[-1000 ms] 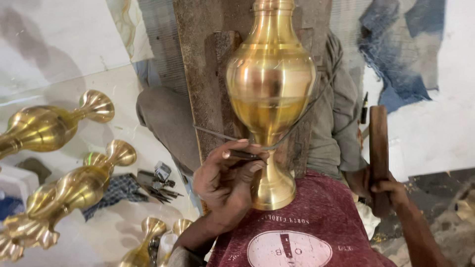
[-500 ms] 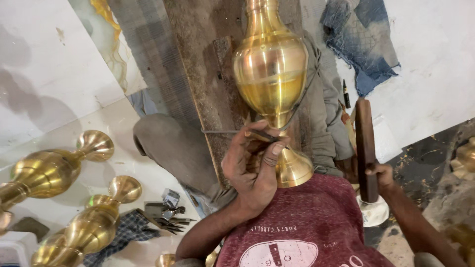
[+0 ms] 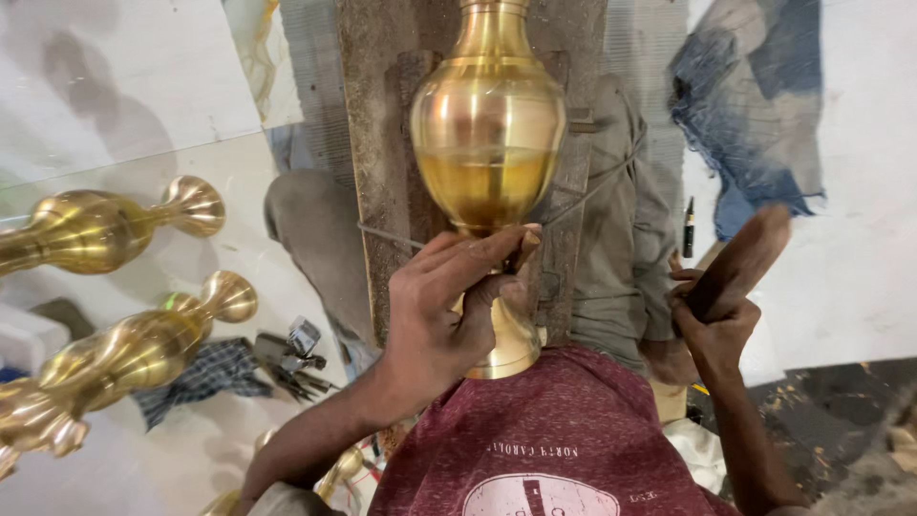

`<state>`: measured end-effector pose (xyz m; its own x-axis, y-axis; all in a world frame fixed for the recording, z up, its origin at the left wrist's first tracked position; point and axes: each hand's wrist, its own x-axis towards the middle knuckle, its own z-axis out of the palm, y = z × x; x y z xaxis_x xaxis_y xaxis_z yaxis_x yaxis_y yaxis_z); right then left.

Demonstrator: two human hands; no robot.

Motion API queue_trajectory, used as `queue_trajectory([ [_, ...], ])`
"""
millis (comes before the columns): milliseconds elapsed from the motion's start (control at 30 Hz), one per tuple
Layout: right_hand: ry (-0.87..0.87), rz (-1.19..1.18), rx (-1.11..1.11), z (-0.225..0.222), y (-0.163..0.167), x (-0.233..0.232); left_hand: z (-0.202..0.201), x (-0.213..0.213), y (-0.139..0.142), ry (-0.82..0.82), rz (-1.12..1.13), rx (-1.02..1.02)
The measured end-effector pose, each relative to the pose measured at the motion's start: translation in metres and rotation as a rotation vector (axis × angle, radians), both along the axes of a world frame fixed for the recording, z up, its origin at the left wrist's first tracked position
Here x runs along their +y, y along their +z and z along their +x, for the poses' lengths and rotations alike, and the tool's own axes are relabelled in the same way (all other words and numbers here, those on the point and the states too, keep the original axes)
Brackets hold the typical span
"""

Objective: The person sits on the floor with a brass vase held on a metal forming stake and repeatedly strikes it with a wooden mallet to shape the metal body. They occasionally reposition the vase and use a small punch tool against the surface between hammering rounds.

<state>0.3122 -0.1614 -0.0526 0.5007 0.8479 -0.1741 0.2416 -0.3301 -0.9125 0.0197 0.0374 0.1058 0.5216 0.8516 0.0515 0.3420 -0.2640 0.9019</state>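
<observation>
Left of my grip: two polished brass finials (image 3: pixel 105 225) and (image 3: pixel 124 358) lying on their sides on a pale floor.
Below them: checked cloth (image 3: pixel 205 375) beside small metal tools (image 3: pixel 291 355).
Right of my grip: black pen (image 3: pixel 689 226); crumpled blue denim rag (image 3: pixel 750 105) beyond it.

The vase (image 3: pixel 489 143) gleams golden brass, as do the pieces (image 3: pixel 115 358) lying nearby. The shirt (image 3: pixel 564 440) is mottled maroon; one cloth (image 3: pixel 205 373) is blue-checked.

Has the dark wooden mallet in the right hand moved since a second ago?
Yes. The dark wooden mallet in the right hand stood upright before; now it tilts right, its head blurred, away from the polished brass vase.
</observation>
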Motion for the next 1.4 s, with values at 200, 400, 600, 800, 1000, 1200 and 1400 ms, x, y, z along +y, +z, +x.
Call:
queue_trajectory([
  [200,0.151,-0.048,-0.211,-0.029,0.013,0.032,-0.006,0.008,0.02,-0.14,0.006,0.258],
  [400,0.291,0.097,-0.092,-0.035,0.041,0.045,-0.016,0.005,0.02,-0.139,-0.048,0.259],
  [600,0.429,0.035,-0.169,-0.021,0.073,0.058,-0.021,0.001,0.02,-0.183,0.012,0.311],
  [800,0.505,0.15,-0.028,-0.001,0.072,0.061,-0.018,0.002,0.021,-0.223,-0.001,0.349],
  [1000,0.609,0.177,0.171,0.035,0.061,0.062,-0.018,-0.002,0.015,-0.229,0.028,0.344],
  [1200,0.802,0.12,0.121,0.037,0.085,0.094,-0.021,-0.006,0.011,-0.218,0.008,0.381],
  [1400,0.801,0.14,0.16,0.038,0.079,0.101,-0.018,-0.008,0.015,-0.203,0.022,0.416],
])
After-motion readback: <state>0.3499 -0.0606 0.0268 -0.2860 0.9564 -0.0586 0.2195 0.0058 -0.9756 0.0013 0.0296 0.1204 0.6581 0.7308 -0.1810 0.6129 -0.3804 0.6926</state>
